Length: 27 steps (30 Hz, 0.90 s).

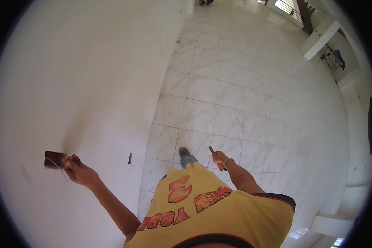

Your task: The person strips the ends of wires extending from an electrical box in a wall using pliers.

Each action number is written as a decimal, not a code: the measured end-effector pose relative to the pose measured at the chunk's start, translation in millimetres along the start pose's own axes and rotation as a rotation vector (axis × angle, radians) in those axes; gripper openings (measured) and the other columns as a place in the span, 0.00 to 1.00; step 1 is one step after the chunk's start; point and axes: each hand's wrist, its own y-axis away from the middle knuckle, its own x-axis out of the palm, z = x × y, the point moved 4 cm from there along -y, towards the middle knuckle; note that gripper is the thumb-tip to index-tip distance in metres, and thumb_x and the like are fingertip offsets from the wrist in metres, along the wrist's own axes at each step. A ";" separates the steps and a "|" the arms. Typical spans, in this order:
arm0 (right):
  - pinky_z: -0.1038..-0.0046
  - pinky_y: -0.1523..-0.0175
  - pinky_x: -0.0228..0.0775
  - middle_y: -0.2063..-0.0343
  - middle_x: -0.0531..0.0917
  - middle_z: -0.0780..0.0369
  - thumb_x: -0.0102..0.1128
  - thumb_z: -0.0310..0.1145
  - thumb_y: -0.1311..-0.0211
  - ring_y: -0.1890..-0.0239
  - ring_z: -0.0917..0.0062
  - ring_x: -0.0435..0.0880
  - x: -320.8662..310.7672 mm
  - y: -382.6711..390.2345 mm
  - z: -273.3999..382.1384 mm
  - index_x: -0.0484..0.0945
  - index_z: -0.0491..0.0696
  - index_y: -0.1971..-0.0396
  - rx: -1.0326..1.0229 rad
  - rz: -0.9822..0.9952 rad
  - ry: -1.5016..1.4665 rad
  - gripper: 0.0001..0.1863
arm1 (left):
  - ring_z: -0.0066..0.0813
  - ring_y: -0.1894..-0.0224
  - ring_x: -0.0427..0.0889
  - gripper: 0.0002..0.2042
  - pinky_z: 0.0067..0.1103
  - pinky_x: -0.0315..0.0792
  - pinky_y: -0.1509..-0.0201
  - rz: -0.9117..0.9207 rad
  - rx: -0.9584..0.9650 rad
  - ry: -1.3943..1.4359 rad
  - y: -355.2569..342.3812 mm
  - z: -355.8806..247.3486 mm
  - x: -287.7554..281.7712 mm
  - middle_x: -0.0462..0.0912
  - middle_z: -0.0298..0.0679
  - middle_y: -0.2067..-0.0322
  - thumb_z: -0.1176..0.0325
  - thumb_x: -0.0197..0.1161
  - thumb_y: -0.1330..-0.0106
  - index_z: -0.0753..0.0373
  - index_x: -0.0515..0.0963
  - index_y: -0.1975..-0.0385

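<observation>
At nine o'clock a smooth white wall point(91, 82) is seen; at one, a glossy, grey-veined tile floor point(227, 93). Between eight and nine, a dark rectangular recess point(51, 159) is reached by the curled fingers of the left hand point(82, 172). Between four and five, a slim metal tool with orange grips point(211, 149) is clasped in the right hand point(220, 158). Whether the recess's thin, bent wire point(65, 175) is pinched cannot be told.

Left grip point(79, 170) at wires point(61, 168) by a dark wall opening point(49, 154), right grip point(220, 158) around a hand tool point(211, 149), tiled floor point(228, 96)
</observation>
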 end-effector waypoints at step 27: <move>0.58 0.51 0.81 0.61 0.88 0.49 0.64 0.26 0.56 0.56 0.56 0.88 -6.2 172.6 -108.7 0.89 0.45 0.62 0.753 -0.143 -0.172 0.17 | 0.29 0.70 0.82 0.15 0.23 0.75 0.69 1.805 -1.108 -1.311 410.7 450.6 172.9 0.85 0.42 0.61 0.67 0.59 0.35 0.66 0.82 0.51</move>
